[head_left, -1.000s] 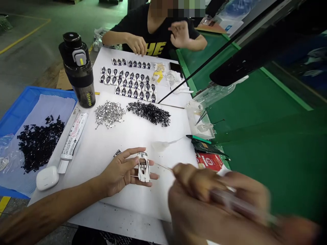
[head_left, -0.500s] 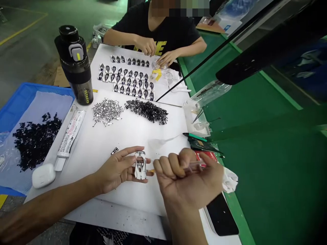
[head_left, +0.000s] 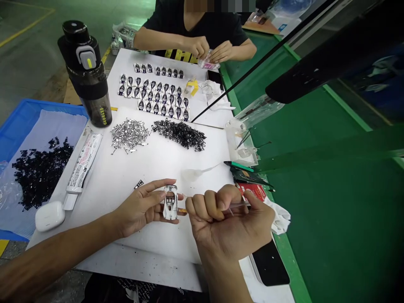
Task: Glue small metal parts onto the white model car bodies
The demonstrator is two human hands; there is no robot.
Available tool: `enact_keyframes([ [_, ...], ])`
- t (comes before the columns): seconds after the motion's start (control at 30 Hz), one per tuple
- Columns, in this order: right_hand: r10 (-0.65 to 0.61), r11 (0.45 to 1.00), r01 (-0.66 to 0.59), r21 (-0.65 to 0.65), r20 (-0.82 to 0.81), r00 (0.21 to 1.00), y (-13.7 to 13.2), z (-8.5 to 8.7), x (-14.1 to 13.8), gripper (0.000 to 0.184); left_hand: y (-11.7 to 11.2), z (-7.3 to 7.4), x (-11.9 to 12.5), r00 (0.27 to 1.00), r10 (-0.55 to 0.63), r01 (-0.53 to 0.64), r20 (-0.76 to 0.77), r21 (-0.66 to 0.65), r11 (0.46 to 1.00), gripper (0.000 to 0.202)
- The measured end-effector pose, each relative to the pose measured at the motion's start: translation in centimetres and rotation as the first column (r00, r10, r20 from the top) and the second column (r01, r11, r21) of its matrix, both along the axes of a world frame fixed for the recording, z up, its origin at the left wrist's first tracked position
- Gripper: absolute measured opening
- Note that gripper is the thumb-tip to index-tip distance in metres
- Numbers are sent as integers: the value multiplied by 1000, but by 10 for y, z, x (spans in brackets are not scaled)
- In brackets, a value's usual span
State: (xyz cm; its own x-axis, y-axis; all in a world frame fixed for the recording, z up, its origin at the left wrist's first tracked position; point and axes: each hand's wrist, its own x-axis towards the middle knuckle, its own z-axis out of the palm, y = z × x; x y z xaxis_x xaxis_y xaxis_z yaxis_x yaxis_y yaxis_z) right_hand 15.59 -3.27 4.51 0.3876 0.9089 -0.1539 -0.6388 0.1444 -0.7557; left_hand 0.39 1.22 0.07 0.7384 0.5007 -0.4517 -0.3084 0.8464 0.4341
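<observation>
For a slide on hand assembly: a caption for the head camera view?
Left hand holds a white toy car shell while the right hand grips a clear slender applicator over a white board.

Right hand [head_left: 229, 223], closer to the white model car [head_left: 170, 203] (blur gone)

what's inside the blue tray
A pale sheet holding a heap of small black parts, plus clear plastic. The floor of the tray is covered and cannot be seen.

Small-parts factory floor, pretty clearly: green-matted workbench [head_left: 318, 210] right of right hand [head_left: 230, 223], blue parts tray [head_left: 31, 104] left of left hand [head_left: 142, 208], yellow-lined concrete floor [head_left: 31, 50] beyond, co-worker [head_left: 195, 25] opposite.
</observation>
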Motion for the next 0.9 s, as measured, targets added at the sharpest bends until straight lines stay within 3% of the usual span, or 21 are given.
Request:
enact_keyframes([
  [0.47, 98, 995, -98, -9, -22, 995, 4, -7, -3, 45, 0, -3, -1, 1000, 0, 0, 22, 4, 1000, 34],
  [0.9, 74, 997, -75, -10, -10, 997, 7, -9, -4, 45, 1, -1, -1, 1000, -2, 2, 3, 6, 1000, 36],
])
